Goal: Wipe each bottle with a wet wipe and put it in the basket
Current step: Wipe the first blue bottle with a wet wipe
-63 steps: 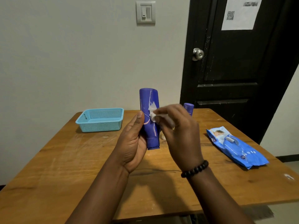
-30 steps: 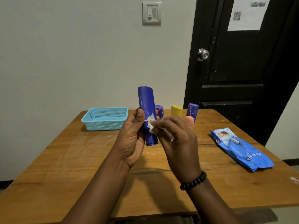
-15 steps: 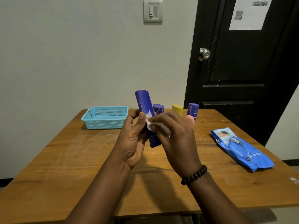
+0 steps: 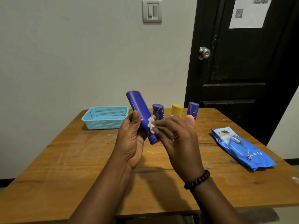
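A tall blue bottle (image 4: 141, 115) is held above the table (image 4: 64, 167), tilted left, gripped by the curled fingers and thumb of the left hand (image 4: 131, 141). A wet wipe (image 4: 151, 126) is pinched in the right hand (image 4: 177, 139) and pressed against the bottle. The basket (image 4: 105, 117) is seen at rear left, apart.
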Demonstrator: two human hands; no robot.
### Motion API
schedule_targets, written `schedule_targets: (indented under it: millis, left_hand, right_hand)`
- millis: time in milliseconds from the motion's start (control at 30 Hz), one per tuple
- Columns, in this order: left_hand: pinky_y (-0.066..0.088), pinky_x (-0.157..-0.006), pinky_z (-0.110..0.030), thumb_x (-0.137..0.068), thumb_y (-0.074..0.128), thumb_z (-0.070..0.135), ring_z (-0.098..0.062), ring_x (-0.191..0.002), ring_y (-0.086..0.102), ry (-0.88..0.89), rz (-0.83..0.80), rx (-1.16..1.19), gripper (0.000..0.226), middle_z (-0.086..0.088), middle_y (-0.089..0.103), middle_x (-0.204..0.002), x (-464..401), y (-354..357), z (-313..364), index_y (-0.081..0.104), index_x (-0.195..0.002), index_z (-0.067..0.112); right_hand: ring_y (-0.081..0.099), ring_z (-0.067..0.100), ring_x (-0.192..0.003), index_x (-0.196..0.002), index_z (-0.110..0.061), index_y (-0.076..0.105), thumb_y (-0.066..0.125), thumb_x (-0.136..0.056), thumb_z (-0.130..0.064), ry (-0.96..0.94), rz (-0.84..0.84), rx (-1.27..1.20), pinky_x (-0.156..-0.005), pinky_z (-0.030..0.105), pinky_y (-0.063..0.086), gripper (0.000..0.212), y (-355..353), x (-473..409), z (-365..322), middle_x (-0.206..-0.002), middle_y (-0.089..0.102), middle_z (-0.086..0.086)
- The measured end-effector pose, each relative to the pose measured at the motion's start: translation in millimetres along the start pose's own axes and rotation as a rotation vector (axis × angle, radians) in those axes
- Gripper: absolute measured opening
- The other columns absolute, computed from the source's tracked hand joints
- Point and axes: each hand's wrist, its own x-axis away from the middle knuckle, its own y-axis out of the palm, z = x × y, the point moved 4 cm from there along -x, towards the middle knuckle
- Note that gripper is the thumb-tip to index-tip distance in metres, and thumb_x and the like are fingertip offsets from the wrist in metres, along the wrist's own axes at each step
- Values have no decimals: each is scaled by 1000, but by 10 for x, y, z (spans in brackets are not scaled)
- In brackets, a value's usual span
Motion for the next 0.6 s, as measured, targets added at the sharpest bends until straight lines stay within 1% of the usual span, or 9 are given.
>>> schedule_targets:
  millis: [67,100,167,233,267,333,400,500,600]
  left_hand:
    - [54,-94,-45,-99,48,27,-33,-113,62,-9,-6,17,26,-18,66,-112,1,-16,-21,56,-119,12]
    - [55,-92,-45,-99,47,26,-34,-112,62,-12,-10,26,25,-18,66,-111,6,-9,-27,56,-118,12]
    - [60,-85,-42,-98,48,25,-31,-103,66,-5,-29,23,25,-18,68,-106,11,7,-38,56,-117,12]
    - [59,-85,-41,-92,52,28,-27,-97,69,6,-46,-7,31,-16,71,-102,18,22,-50,56,-118,11]
    - [58,-86,-40,-87,55,30,-25,-96,70,9,-53,-30,38,-15,73,-100,16,26,-54,55,-119,10]
    - [59,-84,-37,-79,60,32,-21,-91,72,11,-57,-83,48,-9,75,-93,11,37,-46,55,-121,10]
    - [61,-82,-37,-75,65,31,-18,-88,72,12,-38,-132,54,-5,74,-91,-4,26,-47,55,-123,8]
    - [61,-74,-33,-74,70,27,-17,-86,71,6,-9,-138,57,-8,71,-97,-12,32,-71,55,-124,5]
    - [59,-67,-28,-85,63,26,-15,-81,72,-38,-7,-88,48,-9,70,-94,8,50,-132,54,-126,3]
  right_hand:
    - [54,-2,-105,-107,-13,69,63,-84,-19,-60,-67,16,-86,5,44,24,5,24,-18,-110,63,-4]
    - [54,-2,-105,-107,-13,70,64,-85,-20,-45,-82,6,-85,5,44,24,-5,21,-4,-110,64,-4]
    - [56,-3,-104,-105,-15,70,66,-85,-18,37,-61,-34,-84,3,43,21,-45,1,39,-107,65,-4]
    - [55,-4,-103,-105,-15,70,66,-85,-18,49,-51,-16,-85,2,41,21,-57,-12,35,-106,65,-5]
    - [54,-5,-104,-105,-15,70,65,-84,-18,19,-59,10,-86,1,41,22,-52,-12,5,-108,64,-5]
    - [50,-11,-104,-105,-15,69,65,-84,-17,-23,-55,40,-87,0,38,22,-48,-11,-34,-108,63,-7]
    - [52,-12,-101,-103,-16,69,68,-85,-14,22,-18,-10,-84,0,38,17,-71,-28,-13,-105,64,-8]
    - [60,1,-100,-103,-16,70,69,-88,-14,124,4,-153,-82,7,45,15,-60,-12,42,-102,67,-8]
    - [62,5,-100,-104,-19,69,68,-89,-17,152,8,-165,-81,17,52,16,5,35,64,-102,66,-10]
